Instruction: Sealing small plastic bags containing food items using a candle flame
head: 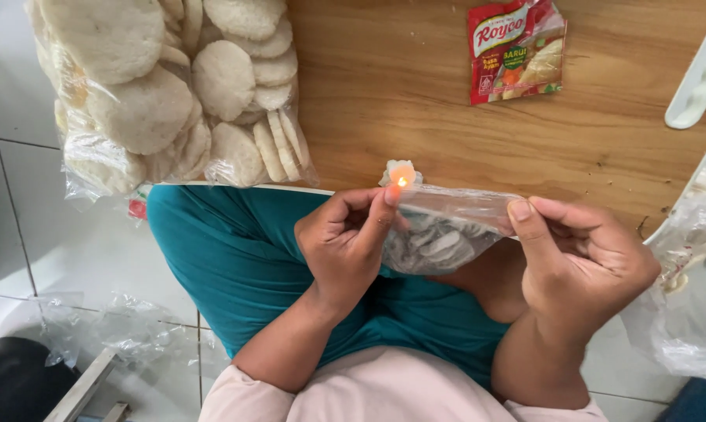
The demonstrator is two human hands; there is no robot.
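Note:
A small clear plastic bag [447,234] with several pale round crackers inside is stretched between both hands above my lap. My left hand [345,242] pinches the bag's top edge at its left end, right beside a small candle flame [402,180] on a white candle stub at the table edge. My right hand [580,262] grips the bag's right end with thumb on top. The bag's folded mouth runs between the two hands, close to the flame.
A large clear bag of white round crackers [173,94] lies half on the wooden table [415,101], overhanging its left edge. A red seasoning sachet [516,51] sits at the back. White plastic objects and a crumpled bag [689,312] are at right; loose plastic [111,328] lies on the tiled floor.

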